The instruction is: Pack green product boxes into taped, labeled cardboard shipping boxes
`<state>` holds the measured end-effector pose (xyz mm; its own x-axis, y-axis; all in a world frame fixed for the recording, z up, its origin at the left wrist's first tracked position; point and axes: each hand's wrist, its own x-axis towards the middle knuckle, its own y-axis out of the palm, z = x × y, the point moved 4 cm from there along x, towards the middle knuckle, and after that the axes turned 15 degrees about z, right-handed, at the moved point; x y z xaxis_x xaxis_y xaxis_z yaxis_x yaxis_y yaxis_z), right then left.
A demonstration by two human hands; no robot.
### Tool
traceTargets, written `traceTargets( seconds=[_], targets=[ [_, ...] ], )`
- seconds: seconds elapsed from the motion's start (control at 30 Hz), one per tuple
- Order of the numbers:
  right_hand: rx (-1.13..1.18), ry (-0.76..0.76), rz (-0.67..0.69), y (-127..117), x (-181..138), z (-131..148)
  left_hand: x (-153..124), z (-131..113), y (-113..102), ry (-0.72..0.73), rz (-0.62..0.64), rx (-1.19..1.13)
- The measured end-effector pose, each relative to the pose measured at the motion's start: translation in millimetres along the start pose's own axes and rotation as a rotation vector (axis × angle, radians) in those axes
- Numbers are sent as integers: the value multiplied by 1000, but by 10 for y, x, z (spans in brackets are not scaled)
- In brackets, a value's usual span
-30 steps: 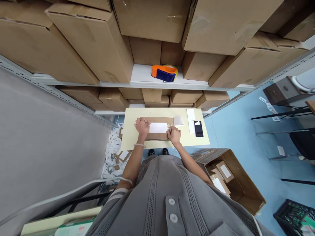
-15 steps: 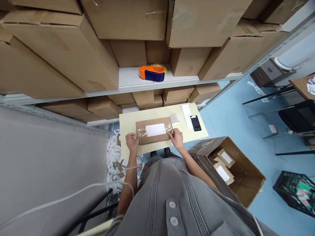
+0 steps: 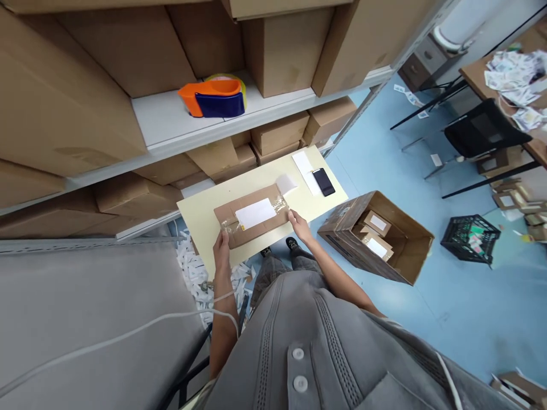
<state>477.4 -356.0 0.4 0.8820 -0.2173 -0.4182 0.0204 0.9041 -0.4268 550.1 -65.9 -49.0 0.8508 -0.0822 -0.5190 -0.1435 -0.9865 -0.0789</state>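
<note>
A flat brown cardboard parcel (image 3: 252,232) with a white label (image 3: 255,214) and clear tape at both ends is between my hands over the pale yellow tabletop (image 3: 200,213). My left hand (image 3: 221,249) grips its left near corner, thumb on top. At the right end, my right hand (image 3: 299,225) holds the edge with its fingers partly underneath. Just behind the parcel lies a small white paper piece (image 3: 285,183). Farther right are white slips (image 3: 305,171) and a black phone (image 3: 323,181).
Shelves of cardboard boxes rise ahead, with an orange and blue tape dispenser (image 3: 217,97) on one. An open carton (image 3: 410,250) with labelled parcels stands on the floor at right. Beyond it is a black crate (image 3: 468,239). Paper scraps (image 3: 194,279) lie at lower left.
My hands have gone from pressing at the parcel's taped ends to gripping its edges. The parcel now sits at a tilt in view, as my head has turned right.
</note>
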Motion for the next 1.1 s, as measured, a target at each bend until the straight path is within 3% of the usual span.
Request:
traceTargets(
  seconds=[0.13, 0.27, 0.4, 0.5, 0.63, 0.87, 0.97, 1.1],
  targets=[
    [-93, -55, 23, -35, -127, 198, -129, -10, -40, 14, -76, 37],
    [-109, -117, -9, -179, -385, 297, -458, -112, -40, 56, -146, 95],
    [-85, -96, -54, -585, -694, 134, -817, -280, 281, 131, -127, 142],
    [-57, -73, -133, -1056, -1012, -160, -1039, -363, 774, 148, -20, 199],
    [12, -6, -328, -1748, -1576, -710, -1280, -380, 1645, 148, 199, 322],
    [20, 199, -668, -2771, -2517, -1749, -1745, -112, 3207, 68, 521, 460],
    [-25, 299, -742, -3162, -2715, -2102, -1966, 81, 3745, 39, 691, 514],
    [-89, 301, -776, -3694, -2737, -2398, -2206, 310, 4325, 42, 836, 502]
  ],
)
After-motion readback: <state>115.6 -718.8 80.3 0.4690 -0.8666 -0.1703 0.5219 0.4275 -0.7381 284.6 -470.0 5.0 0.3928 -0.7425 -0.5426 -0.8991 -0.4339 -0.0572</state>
